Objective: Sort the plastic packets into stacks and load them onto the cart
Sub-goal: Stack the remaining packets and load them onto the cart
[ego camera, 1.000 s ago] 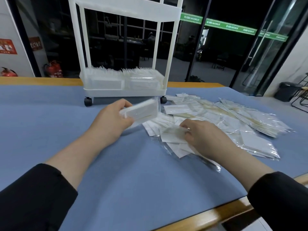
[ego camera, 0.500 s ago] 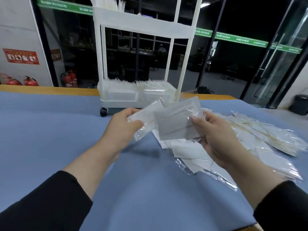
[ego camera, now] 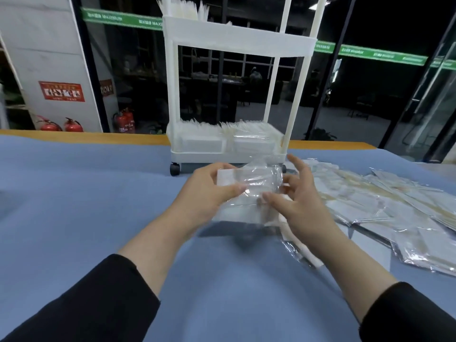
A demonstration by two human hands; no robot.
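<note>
- At frame centre, just below the cart's bottom tray: left hand gripping a small stack of plastic packets, thumb across the near face, remaining fingers curled behind the left edge.
- Right hand against the stack's right side; thumb laid on the lower face, index finger raised and straight, the others loosely spread. Looks like squaring or steadying rather than a firm hold, though blur leaves the exact contact unclear.
- Stack held clear of the blue table cover, with its shadow falling on the cloth beneath.
- Right half of the frame: loose packets spread in an overlapping heap, unsorted, some tucked under the right wrist.
- Upper centre: white cart standing on the table, castor at lower left; bottom tray already carrying rows of packets, more poking from the upper tray.
- Judged step: evening up the held stack ahead of loading; plenty of sorting left.
- Risks: slick film letting packets fan or slip from a one-sided grip; right sleeve dragging the heap near the table edge; a nudge rolling the cart on its castors; full bottom tray leaving little room, so new packets might topple the rows.
</note>
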